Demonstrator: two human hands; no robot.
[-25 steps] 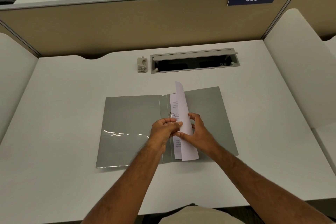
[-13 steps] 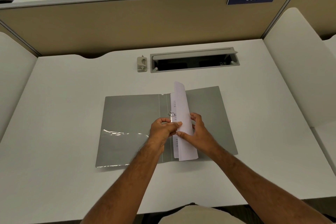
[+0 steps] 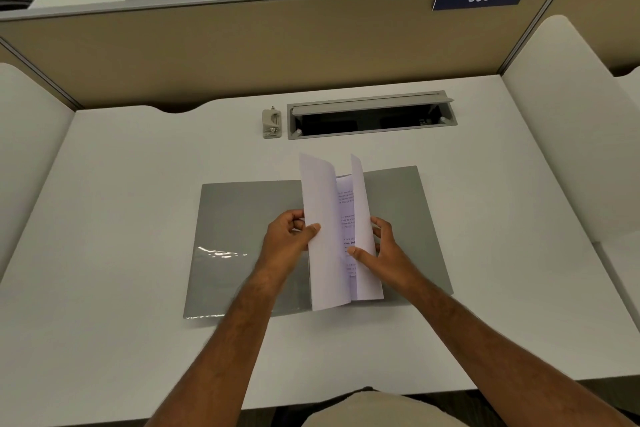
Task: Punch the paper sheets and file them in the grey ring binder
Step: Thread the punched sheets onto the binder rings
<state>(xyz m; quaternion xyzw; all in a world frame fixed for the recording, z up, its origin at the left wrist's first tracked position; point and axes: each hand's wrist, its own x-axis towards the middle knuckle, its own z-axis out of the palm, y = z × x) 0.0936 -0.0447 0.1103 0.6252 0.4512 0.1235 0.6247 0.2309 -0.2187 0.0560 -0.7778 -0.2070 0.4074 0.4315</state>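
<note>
The grey ring binder (image 3: 242, 236) lies open and flat on the white desk. Over its spine, printed white paper sheets (image 3: 325, 218) stand curled upward in a U, both side edges raised and the print showing in the fold. My left hand (image 3: 289, 236) pinches the left raised edge. My right hand (image 3: 384, 253) holds the right raised edge, thumb on the inner face. The binder rings are hidden behind the sheets. A small beige hole punch (image 3: 272, 124) sits at the back of the desk, away from both hands.
A grey cable tray (image 3: 370, 120) with its lid up is set into the desk behind the binder. Beige partition walls (image 3: 242, 52) enclose the back and white side panels (image 3: 571, 135) flank the desk. A clear pocket glints on the binder's left cover.
The sheets have spread from a narrow fold into a wide U. My left hand moved left with one edge; the ring that showed earlier is now hidden.
</note>
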